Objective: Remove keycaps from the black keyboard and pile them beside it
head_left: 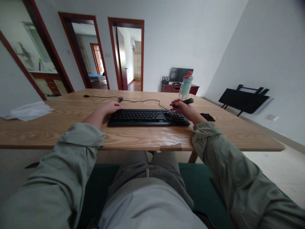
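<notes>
A black keyboard (147, 117) lies flat on the wooden table in front of me. Its far left corner is held by my left hand (111, 108), with the fingers curled against the edge. Over the number pad at the right end is my right hand (182, 108), closed around a black stick-like tool (188, 101). The tool's thicker end points right; its other end is partly hidden by my fingers, so its exact kind is unclear. Small black pieces (207, 117), perhaps keycaps, lie in a pile just right of my right wrist.
A black cable (140, 100) with a knotted bundle runs across the table (133, 136) behind the keyboard. A clear bottle with a red and blue top (186, 86) stands behind my right hand. Crumpled white plastic (28, 111) lies at the left. Brown tape (170, 147) covers the front edge.
</notes>
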Available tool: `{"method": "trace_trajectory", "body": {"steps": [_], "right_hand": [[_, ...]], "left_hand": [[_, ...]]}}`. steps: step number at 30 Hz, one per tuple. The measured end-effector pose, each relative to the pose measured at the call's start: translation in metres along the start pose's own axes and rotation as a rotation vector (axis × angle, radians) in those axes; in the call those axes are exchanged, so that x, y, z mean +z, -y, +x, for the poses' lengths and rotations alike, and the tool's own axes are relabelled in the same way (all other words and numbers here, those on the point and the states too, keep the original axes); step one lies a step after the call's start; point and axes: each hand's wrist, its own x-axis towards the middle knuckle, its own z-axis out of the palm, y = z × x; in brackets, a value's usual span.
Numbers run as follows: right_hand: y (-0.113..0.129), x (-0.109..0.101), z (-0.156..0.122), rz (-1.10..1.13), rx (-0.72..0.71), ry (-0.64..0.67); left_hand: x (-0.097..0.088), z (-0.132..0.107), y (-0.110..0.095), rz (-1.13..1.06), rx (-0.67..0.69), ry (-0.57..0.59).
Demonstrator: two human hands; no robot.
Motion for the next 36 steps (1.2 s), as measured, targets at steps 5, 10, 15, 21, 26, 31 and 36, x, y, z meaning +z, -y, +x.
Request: {"method": "trace_trajectory", "body": {"steps": [5,10,15,21,26,31,36], "right_hand": [[0.000,0.000,0.000,-0.019,-0.009,-0.003],[-0.002,-0.004,0.001,-0.110,-0.018,-0.036],[-0.007,-0.007,0.005,-0.262,-0.009,-0.133],[-0.004,-0.001,0.005,-0.402,-0.053,-0.133],[-0.003,0.000,0.004,-0.401,-0.114,-0.113],[-0.010,-0.002,0.007,-0.425,-0.121,-0.108],[-0.014,-0.003,0.009,-0.460,-0.113,-0.110]], "left_hand": [[0.000,0.002,0.001,0.020,0.025,-0.010],[0.000,0.001,0.001,0.034,0.022,-0.010],[0.000,0.001,0.001,0.016,0.016,-0.009],[0.000,0.002,0.002,0.022,0.010,-0.002],[0.000,0.003,0.001,-0.003,-0.003,-0.002],[0.001,0.003,0.002,-0.008,0.026,-0.008],[0.001,0.001,0.001,-0.003,0.009,-0.016]]}}
